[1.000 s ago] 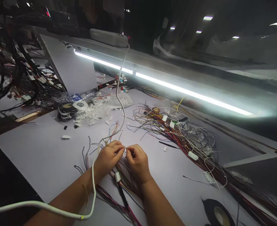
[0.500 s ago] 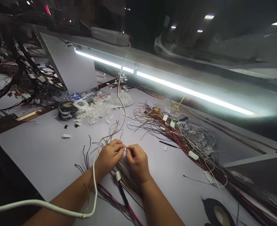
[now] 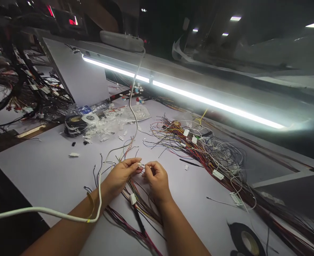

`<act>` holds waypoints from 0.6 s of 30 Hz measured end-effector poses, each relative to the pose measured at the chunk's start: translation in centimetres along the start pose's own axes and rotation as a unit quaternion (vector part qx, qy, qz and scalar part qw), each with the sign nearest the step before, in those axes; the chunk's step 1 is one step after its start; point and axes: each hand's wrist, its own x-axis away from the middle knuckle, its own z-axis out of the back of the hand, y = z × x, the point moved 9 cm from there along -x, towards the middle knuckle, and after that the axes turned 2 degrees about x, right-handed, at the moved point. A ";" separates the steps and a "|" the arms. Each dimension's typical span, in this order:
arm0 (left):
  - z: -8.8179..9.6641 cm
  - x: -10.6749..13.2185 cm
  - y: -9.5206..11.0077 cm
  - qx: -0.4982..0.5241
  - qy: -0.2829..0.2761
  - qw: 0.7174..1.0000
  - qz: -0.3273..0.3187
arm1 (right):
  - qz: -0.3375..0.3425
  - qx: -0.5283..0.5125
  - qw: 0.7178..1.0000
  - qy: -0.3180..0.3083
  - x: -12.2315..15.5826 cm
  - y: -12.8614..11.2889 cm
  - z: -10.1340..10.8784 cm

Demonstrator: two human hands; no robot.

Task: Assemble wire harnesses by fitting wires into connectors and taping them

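Observation:
Between thumb and fingers, my left hand point(image 3: 123, 174) pinches a small white connector point(image 3: 139, 165). Close beside it, my right hand point(image 3: 156, 177) is closed on a thin wire point(image 3: 143, 166) whose end meets the connector; whether it sits inside cannot be made out. Under both hands runs a bundle of coloured wires point(image 3: 138, 190), with loose ends fanning out beyond my left hand. A white plug point(image 3: 133, 199) on a black-sleeved branch point(image 3: 139, 219) lies between my forearms. A white cable point(image 3: 100, 195) hangs across my left forearm.
At the right lies a thick wire harness point(image 3: 199, 153) with white connectors. A black tape roll point(image 3: 247, 240) is near the front right. Plastic bags point(image 3: 103, 122) with small white parts and tape sit at the back left. A lit tube lamp point(image 3: 215, 103) spans the rear.
My left hand has turned slightly, so the white connector shows more clearly in its fingers. The white cable over my left forearm has shifted left and up. My right hand is nearly still.

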 end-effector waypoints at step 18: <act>-0.1 0.4 2.5 -0.216 0.017 0.964 -0.152 | 0.047 0.092 0.995 0.010 0.3 -1.1 -0.2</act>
